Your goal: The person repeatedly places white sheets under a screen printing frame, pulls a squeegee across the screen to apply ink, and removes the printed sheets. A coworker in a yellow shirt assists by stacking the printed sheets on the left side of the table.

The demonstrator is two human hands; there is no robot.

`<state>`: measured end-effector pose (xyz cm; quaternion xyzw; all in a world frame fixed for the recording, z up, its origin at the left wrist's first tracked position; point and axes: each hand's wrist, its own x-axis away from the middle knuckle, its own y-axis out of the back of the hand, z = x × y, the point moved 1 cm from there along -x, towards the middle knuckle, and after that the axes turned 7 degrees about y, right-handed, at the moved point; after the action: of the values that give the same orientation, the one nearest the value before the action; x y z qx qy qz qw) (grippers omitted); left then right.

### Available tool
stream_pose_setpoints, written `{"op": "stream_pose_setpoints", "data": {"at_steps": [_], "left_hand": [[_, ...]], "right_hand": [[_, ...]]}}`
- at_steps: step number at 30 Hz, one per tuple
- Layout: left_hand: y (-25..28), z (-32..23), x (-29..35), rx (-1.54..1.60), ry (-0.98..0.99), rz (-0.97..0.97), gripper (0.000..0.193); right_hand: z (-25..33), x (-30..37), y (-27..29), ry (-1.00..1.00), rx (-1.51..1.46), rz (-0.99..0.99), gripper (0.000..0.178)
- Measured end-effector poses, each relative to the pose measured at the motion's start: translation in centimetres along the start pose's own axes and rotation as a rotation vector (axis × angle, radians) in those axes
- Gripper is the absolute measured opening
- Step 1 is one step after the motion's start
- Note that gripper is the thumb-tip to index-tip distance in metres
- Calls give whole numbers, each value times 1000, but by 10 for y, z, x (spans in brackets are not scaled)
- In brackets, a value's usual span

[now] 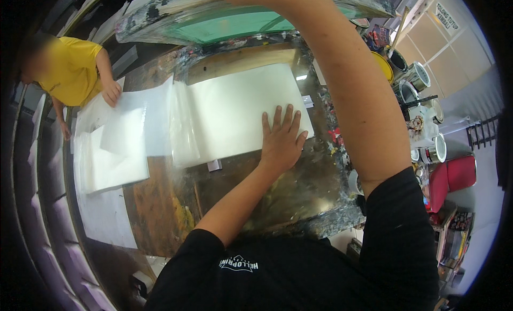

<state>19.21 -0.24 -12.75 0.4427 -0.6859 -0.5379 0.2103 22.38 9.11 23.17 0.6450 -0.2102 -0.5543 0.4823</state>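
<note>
A co-worker's hand (pixel 111 92) is resting on loose sheets (pixel 115 145) at the bench's (pixel 160 204) left. The left hand (pixel 281 140), spread flat, is pinning the sheet (pixel 235 116); any slide could skew it. The right hand is out of view, raising the screen (pixel 235 25), which might drop.

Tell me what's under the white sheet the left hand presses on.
The sheet lies on a paint-stained table, with the left hand flat on its near corner. A small white tab pokes out below its edge; anything else beneath is covered.
</note>
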Motion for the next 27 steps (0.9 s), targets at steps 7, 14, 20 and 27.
{"op": "stream_pose_setpoints", "data": {"at_steps": [7, 14, 20, 27], "left_hand": [[10, -5, 0, -47, -5, 5, 63], [42, 44, 28, 39, 149, -203, 54], [26, 68, 63, -90, 108, -199, 49], [74, 63, 57, -116, 214, -395, 59]], "right_hand": [[-2, 5, -10, 60, 63, -32, 87], [-7, 20, -26, 72, 97, -142, 90], [0, 27, -29, 111, 90, -212, 88], [2, 37, -30, 73, 27, -173, 81]]}}
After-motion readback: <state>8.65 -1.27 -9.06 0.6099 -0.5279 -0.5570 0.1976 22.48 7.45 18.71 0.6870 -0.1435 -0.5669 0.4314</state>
